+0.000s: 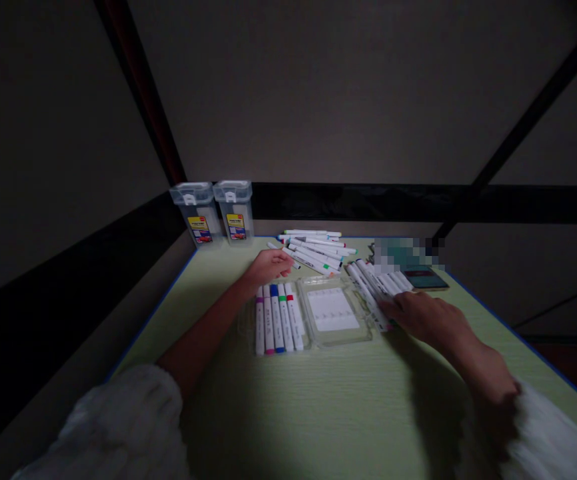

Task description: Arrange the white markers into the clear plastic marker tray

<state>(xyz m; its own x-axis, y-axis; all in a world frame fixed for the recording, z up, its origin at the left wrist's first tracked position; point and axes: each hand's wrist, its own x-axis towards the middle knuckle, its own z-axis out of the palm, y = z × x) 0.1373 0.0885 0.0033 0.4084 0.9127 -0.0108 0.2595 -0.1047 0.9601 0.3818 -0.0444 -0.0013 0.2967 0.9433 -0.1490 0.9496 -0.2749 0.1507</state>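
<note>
A clear plastic case (337, 342) lies unfolded on the table, its right half showing a white card (332, 309). Several white markers (275, 320) with purple, pink, blue, green and red bands stand side by side in its left half. My left hand (270, 265) is curled just above that half, beside a loose pile of markers (316, 252); whether something sits inside its fingers is hidden. At the right, my right hand (426, 315) reaches palm down to a second group of markers (371, 283). Its fingertips close on the near end of a marker there.
Two lidded clear plastic boxes (236, 213) with yellow labels stand at the back left corner. Behind the right hand lies a phone-like dark object (426, 279), next to a blurred-out patch. A dark wall edge runs along the table's back.
</note>
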